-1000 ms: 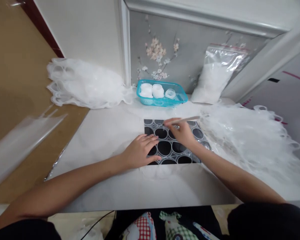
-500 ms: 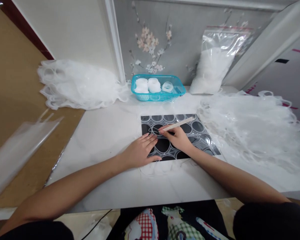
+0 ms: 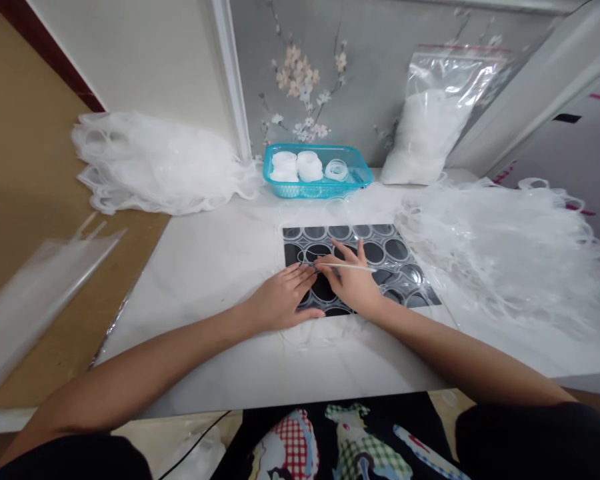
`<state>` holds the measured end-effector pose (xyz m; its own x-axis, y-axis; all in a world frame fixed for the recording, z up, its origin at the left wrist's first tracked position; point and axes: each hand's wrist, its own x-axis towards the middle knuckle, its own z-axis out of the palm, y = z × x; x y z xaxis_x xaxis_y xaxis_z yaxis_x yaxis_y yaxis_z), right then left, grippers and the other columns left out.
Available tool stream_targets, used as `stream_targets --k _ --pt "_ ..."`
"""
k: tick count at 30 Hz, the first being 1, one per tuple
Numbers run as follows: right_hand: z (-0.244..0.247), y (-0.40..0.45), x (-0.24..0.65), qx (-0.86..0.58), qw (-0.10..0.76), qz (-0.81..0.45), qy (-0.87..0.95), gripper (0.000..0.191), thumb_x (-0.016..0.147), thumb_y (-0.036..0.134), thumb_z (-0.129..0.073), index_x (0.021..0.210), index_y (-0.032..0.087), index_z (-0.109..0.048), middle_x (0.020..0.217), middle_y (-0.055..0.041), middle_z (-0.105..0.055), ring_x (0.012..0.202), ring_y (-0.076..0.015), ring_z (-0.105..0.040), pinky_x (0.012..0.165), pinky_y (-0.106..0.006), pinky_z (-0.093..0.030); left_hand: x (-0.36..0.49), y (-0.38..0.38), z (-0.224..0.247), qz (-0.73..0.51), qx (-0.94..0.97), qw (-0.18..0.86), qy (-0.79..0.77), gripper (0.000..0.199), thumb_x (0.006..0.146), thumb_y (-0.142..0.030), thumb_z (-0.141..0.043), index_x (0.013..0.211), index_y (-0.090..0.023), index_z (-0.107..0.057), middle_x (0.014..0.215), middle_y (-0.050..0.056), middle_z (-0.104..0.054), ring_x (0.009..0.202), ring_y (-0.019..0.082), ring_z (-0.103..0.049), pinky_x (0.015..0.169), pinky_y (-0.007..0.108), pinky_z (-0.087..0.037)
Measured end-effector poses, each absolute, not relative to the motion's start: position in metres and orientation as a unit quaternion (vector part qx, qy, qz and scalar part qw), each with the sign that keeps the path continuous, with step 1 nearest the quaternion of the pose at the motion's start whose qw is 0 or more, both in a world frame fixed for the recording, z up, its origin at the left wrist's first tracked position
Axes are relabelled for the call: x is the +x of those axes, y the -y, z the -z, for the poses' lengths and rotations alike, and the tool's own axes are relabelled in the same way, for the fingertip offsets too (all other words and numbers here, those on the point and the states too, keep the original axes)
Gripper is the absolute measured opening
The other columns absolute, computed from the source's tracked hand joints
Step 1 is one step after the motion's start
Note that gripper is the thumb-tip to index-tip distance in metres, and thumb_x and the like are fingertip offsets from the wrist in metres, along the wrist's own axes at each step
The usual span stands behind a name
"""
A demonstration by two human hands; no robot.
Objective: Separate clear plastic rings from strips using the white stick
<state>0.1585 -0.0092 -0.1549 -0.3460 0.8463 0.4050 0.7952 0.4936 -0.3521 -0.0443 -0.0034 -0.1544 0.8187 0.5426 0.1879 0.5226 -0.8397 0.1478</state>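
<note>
A dark mat (image 3: 414, 275) printed with pale-ringed circles lies on the white marbled table. Flat on its left part rests my left hand (image 3: 286, 299), fingers stretched out, palm down. My right hand (image 3: 353, 283) is over the middle of the mat and pinches a thin white strip (image 3: 347, 266) between thumb and index finger, its other fingers raised. The strip points to the right. Fine white loops of thread or cord (image 3: 307, 256) lie on the mat just beyond the fingertips of both hands.
A blue basket (image 3: 317, 189) with white rolls stands behind the mat. White looped material is heaped at left (image 3: 155, 163) and right (image 3: 510, 247). A clear bag (image 3: 420, 133) with white contents leans on the wall. A plastic sleeve (image 3: 45, 293) lies far left.
The strip in my right hand has tipped from slanting up to nearly level and looks narrower. My right hand's other fingers have spread upward. My left hand stays nearly in place.
</note>
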Motion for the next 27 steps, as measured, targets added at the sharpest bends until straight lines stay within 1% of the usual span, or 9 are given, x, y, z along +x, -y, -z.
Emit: stream_targets --k 2,5,8,10,12,15,18,22,27 --pt "0.153 0.009 0.153 -0.479 0.235 0.005 0.846 0.025 0.093 0.014 -0.047 0.1 0.024 -0.069 0.096 -0.0022 -0.075 0.132 -0.0321 -0.045 0.111 -0.073 0.002 -0.044 0.003 0.154 -0.121 0.951 0.055 -0.278 0.082 0.091 -0.068 -0.039 0.135 0.001 -0.046 0.139 0.025 -0.048 0.134 0.032 -0.043 0.116 0.044 -0.031" --pt "0.138 -0.022 0.156 -0.489 0.213 0.04 0.845 0.026 0.087 0.009 -0.051 0.1 0.021 -0.069 0.092 -0.005 -0.075 0.127 -0.032 -0.049 0.112 -0.071 0.0 -0.045 0.002 0.153 -0.118 0.949 0.076 -0.282 0.081 0.089 -0.068 -0.044 0.135 -0.001 -0.047 0.14 0.023 -0.049 0.135 0.031 -0.043 0.116 0.046 -0.031" --pt "0.112 -0.074 0.181 -0.64 0.326 0.05 0.694 0.026 0.086 0.009 -0.046 0.091 0.016 -0.07 0.091 -0.0114 -0.073 0.118 -0.0329 -0.055 0.111 -0.069 -0.015 -0.049 0.0 0.148 -0.109 0.943 0.111 -0.295 0.078 0.088 -0.068 -0.048 0.136 -0.007 -0.048 0.144 0.019 -0.046 0.136 0.028 -0.042 0.116 0.046 -0.03" --pt "0.1 -0.095 0.204 -0.657 0.442 -0.015 0.611 0.027 0.091 0.018 -0.043 0.095 0.013 -0.07 0.093 -0.0132 -0.073 0.105 -0.0295 -0.063 0.103 -0.056 -0.038 -0.052 -0.002 0.144 -0.109 0.937 0.14 -0.3 0.075 0.088 -0.069 -0.047 0.134 -0.01 -0.051 0.142 0.017 -0.048 0.135 0.027 -0.044 0.115 0.046 -0.033" --pt "0.1 -0.094 0.222 -0.619 0.489 -0.106 0.606 0.026 0.091 0.027 -0.048 0.093 0.013 -0.07 0.088 -0.0116 -0.074 0.093 -0.0268 -0.068 0.09 -0.044 -0.05 -0.054 -0.005 0.138 -0.129 0.932 0.153 -0.301 0.07 0.091 -0.068 -0.042 0.131 -0.012 -0.053 0.141 0.015 -0.05 0.133 0.025 -0.046 0.113 0.045 -0.036" --pt "0.119 -0.063 0.231 -0.572 0.451 -0.211 0.652 0.027 0.086 0.037 -0.055 0.082 0.016 -0.071 0.081 -0.0085 -0.074 0.08 -0.0249 -0.07 0.076 -0.037 -0.054 -0.049 -0.01 0.131 -0.175 0.937 0.121 -0.276 0.065 0.096 -0.063 -0.033 0.13 -0.012 -0.054 0.143 0.015 -0.048 0.135 0.023 -0.043 0.114 0.044 -0.035" --pt "0.142 -0.033 0.224 -0.54 0.442 -0.284 0.658 0.03 0.085 0.043 -0.057 0.083 0.016 -0.071 0.08 -0.0078 -0.075 0.075 -0.0233 -0.07 0.07 -0.034 -0.054 -0.032 -0.014 0.127 -0.161 0.957 0.06 -0.235 0.067 0.097 -0.062 -0.03 0.132 -0.008 -0.051 0.143 0.018 -0.047 0.138 0.025 -0.04 0.116 0.046 -0.03" --pt "0.153 -0.02 0.211 -0.51 0.445 -0.298 0.673 0.025 0.087 0.039 -0.058 0.084 0.018 -0.072 0.089 -0.0076 -0.075 0.085 -0.0236 -0.071 0.078 -0.035 -0.055 -0.005 -0.019 0.126 -0.103 0.968 0.0 -0.229 0.07 0.097 -0.063 -0.029 0.126 -0.005 -0.055 0.132 0.021 -0.057 0.129 0.029 -0.051 0.114 0.048 -0.033" --pt "0.15 -0.018 0.205 -0.513 0.412 -0.267 0.704 0.02 0.089 0.028 -0.057 0.082 0.017 -0.072 0.091 -0.0079 -0.075 0.087 -0.0246 -0.071 0.081 -0.037 -0.053 0.006 -0.022 0.134 -0.121 0.966 -0.016 -0.226 0.067 0.099 -0.059 -0.024 0.108 -0.007 -0.066 0.113 0.018 -0.069 0.112 0.026 -0.064 0.114 0.048 -0.035"
